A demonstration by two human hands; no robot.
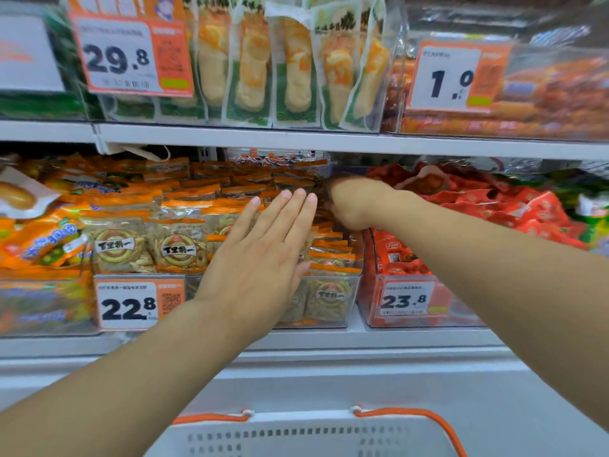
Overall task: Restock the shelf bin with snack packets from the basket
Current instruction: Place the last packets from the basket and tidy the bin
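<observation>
**Inspector:** Start at the left. What sits outboard of the left hand?

**Assistant:** Orange packets with blue print (39,240), heaped left of the left hand. Just beside them, below and left of that hand, a price tag reading 22.8 (127,305) on the front of the clear shelf bin (329,301).

**Inspector:** The left hand itself?

**Assistant:** The left hand (260,255) is flat, fingers straight and together, palm laid against the upright snack packets (148,249) in the bin. It grips nothing.

**Inspector:** And the right?

**Assistant:** The right hand (354,204) reaches deeper, beyond the left fingertips, at the back right corner of the same bin. Its fingers are curled down into the packets; whether they hold one, I cannot tell, as the fingertips are hidden.

**Inspector:** Right of that hand?

**Assistant:** Red packets (494,206) in the neighbouring bin, under the right forearm, tagged 23.8 (403,300).

**Inspector:** Above the hands?

**Assistant:** Green-and-white pouches (290,67) on the upper shelf.

**Inspector:** The basket?

**Assistant:** The white basket (296,437), with orange handles, stands below both forearms, near the person. Its contents are out of view.
</observation>
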